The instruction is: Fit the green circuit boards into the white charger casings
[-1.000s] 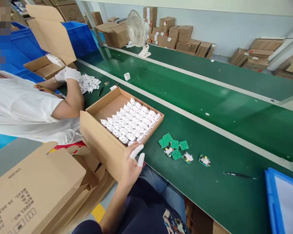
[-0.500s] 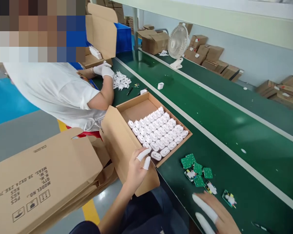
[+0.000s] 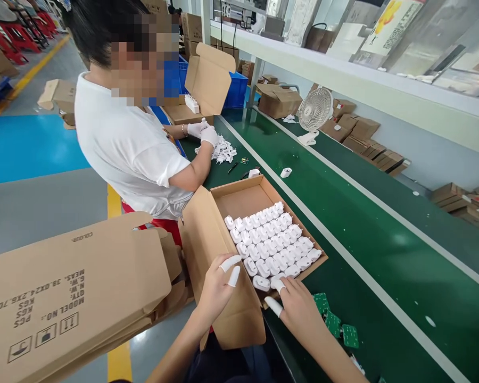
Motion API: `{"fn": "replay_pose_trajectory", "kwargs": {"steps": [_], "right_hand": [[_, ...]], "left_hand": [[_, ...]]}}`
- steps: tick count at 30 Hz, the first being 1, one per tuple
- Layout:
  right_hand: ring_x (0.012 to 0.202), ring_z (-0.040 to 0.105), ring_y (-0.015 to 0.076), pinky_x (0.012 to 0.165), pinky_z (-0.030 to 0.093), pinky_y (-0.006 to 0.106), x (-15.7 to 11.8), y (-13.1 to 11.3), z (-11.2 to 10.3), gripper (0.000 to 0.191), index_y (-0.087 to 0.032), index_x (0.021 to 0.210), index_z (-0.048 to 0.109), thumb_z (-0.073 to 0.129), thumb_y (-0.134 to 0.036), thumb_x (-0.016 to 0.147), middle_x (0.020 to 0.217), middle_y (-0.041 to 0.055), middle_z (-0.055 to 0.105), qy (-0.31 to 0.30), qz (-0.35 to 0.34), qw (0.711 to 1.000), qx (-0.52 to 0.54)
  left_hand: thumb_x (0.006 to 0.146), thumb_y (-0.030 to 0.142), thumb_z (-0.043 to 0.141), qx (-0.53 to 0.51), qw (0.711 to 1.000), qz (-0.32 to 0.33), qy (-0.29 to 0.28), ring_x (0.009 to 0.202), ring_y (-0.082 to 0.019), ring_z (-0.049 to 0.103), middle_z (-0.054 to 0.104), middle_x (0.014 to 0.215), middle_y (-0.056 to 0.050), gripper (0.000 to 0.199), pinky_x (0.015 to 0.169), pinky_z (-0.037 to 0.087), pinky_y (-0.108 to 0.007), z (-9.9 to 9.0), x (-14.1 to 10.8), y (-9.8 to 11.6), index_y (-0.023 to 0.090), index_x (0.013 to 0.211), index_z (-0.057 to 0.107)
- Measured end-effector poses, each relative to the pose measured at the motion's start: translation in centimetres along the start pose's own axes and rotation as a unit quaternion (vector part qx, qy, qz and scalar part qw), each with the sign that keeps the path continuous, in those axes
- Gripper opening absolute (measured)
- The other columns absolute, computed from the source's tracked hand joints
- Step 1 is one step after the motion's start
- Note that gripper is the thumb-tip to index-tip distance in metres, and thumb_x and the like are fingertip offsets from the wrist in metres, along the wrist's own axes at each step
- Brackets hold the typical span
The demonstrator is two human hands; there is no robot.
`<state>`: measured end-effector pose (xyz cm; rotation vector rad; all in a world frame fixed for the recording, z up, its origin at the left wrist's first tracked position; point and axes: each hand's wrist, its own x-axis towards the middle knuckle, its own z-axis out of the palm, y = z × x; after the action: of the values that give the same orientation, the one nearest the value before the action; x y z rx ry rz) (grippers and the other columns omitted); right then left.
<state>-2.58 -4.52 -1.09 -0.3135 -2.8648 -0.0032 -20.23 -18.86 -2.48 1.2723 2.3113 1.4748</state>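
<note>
The plugs [image 3: 259,250] sit in the box [image 3: 237,199] on the table [image 3: 387,319], just beyond both hands. The left hand [image 3: 215,282] is over the box's flap [image 3: 199,223], its fingertips beside the near left end of the rows. The right hand [image 3: 299,303] reaches in over the box's near corner, its forefinger at the plugs of the nearest row and its thumb lower, by the box wall.

The left grip is slightly parted, thumb and forefinger a little apart, with nothing seen between them. The right grip is spread wider, thumb and forefinger well apart, and no plug is clamped in it; whether the forefinger touches a plug, I cannot tell. Each hand wears white covers [image 3: 234,276] on thumb and forefinger.

The plugs are white, with rounded oblong ends, and stand close together in slanting rows. Thin pins show on some at the far edge, and the nearest plug turns an oval face with small dark marks. They fill the near part of the box; brown cardboard shows at its far end. Green boards [image 3: 350,336] lie right of the right hand.
</note>
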Motion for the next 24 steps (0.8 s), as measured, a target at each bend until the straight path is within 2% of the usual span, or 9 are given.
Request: {"fn": "replay_pose_trajectory", "kwargs": {"steps": [3,9,12,15,18,19,21,24], "right_hand": [[0.072,0.051,0.0223,0.069,0.041,0.037,1.0,-0.5,0.4,0.018,-0.017,0.062,0.054,0.058,-0.008,0.077,0.077,0.0087,0.059,0.026,0.004,0.999,-0.026],[0.068,0.048,0.0194,0.067,0.035,0.035,2.6,-0.7,1.1,0.021,-0.017,0.056,0.053,0.060,0.000,0.066,0.065,0.0039,0.054,0.016,-0.036,0.999,-0.016],[0.067,0.046,0.0174,0.067,0.036,0.035,1.9,0.3,0.4,0.023,-0.017,0.057,0.051,0.056,-0.005,0.077,0.068,0.0045,0.055,0.045,-0.019,0.998,0.027],[0.065,0.043,0.0164,0.063,0.036,0.032,0.7,1.3,-1.6,0.025,-0.016,0.063,0.051,0.051,-0.011,0.088,0.071,0.0059,0.056,0.117,0.024,0.987,0.110],[0.065,0.042,0.0161,0.056,0.036,0.028,-1.0,1.7,-4.5,0.012,-0.016,0.080,0.056,0.052,-0.014,0.091,0.071,0.0055,0.054,0.140,0.029,0.974,0.173],[0.065,0.043,0.0161,0.055,0.037,0.027,-1.7,1.7,-5.5,0.008,-0.016,0.085,0.056,0.052,-0.014,0.091,0.072,0.0053,0.054,0.140,0.023,0.972,0.187],[0.066,0.048,0.0160,0.055,0.040,0.026,-3.5,1.8,-7.3,0.008,-0.017,0.094,0.057,0.050,-0.014,0.092,0.075,0.0056,0.054,0.133,0.020,0.969,0.209],[0.066,0.054,0.0152,0.055,0.043,0.025,-7.2,2.0,-8.8,0.014,-0.018,0.105,0.055,0.048,-0.018,0.093,0.082,0.0071,0.057,0.093,0.054,0.971,0.214]], "left_hand": [[0.091,0.016,0.048,-0.011,1.000,0.015,-0.010,0.103,-0.018,0.062,0.064,0.108,-0.006,0.026,0.090,0.052,-0.034,0.4,0.5,0.3,0.023,0.112,0.060],[0.092,0.018,0.047,-0.022,1.000,0.012,-0.019,0.102,-0.017,0.061,0.064,0.107,-0.005,0.024,0.089,0.051,-0.034,0.4,0.8,1.1,0.023,0.111,0.060],[0.092,0.020,0.047,-0.038,0.999,0.012,-0.036,0.102,-0.017,0.060,0.063,0.108,-0.005,0.023,0.091,0.050,-0.034,0.0,0.8,1.7,0.024,0.112,0.059],[0.088,0.025,0.055,-0.059,0.989,0.035,-0.130,0.108,-0.020,0.058,0.061,0.115,-0.006,0.030,0.095,0.048,-0.035,-0.3,1.0,3.2,0.025,0.119,0.056],[0.077,0.033,0.070,-0.068,0.957,0.051,-0.277,0.116,-0.025,0.054,0.056,0.127,-0.009,0.062,0.099,0.046,-0.037,0.1,1.2,5.8,0.026,0.133,0.046],[0.076,0.035,0.072,-0.072,0.944,0.055,-0.318,0.114,-0.025,0.056,0.057,0.126,-0.009,0.066,0.096,0.047,-0.036,0.4,1.2,6.7,0.025,0.135,0.044],[0.078,0.036,0.069,-0.091,0.918,0.071,-0.380,0.101,-0.022,0.062,0.063,0.115,-0.007,0.056,0.086,0.050,-0.030,1.4,1.1,8.6,0.024,0.129,0.050],[0.080,0.039,0.067,-0.125,0.878,0.131,-0.444,0.087,-0.018,0.065,0.068,0.098,-0.005,0.034,0.076,0.049,-0.023,3.6,0.8,10.9,0.020,0.109,0.062]]}}
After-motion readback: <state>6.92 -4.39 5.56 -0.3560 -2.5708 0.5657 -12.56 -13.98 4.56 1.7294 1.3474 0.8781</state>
